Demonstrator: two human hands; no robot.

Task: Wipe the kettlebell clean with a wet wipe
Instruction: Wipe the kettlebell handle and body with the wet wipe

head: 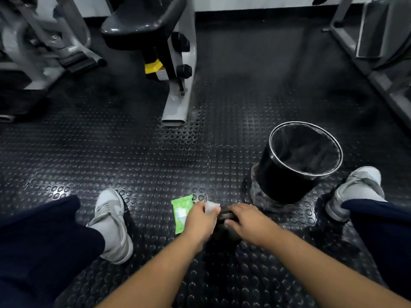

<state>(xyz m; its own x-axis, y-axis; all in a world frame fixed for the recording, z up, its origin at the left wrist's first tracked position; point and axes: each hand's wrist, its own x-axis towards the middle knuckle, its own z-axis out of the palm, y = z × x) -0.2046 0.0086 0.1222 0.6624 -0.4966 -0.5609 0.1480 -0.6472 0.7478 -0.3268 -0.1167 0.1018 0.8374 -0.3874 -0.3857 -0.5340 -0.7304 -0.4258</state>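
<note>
Crouching over the studded rubber floor (155, 152), I am working on the kettlebell (225, 227), which is sitting between my feet, just beside the green wipe packet (181, 213) and near the black bin (295, 165). My left hand (200, 220) is pinching the wet wipe (211, 206) between curled fingers and pressing it against the left end of the kettlebell's handle; my right hand (246, 221) is closing around the handle's other end, fingers wrapped over the top, thumb underneath. Most of the bell's dark body is hiding under my hands, so I cannot be telling how clean it is. I am judging this to be the handle-wiping step. To do it well, I should be keeping my right grip firm so the bell is not rocking, wrapping the wipe right around the bar rather than dabbing, sliding it along in overlapping passes, then shifting my right hand so that the covered patch is getting wiped too.
</note>
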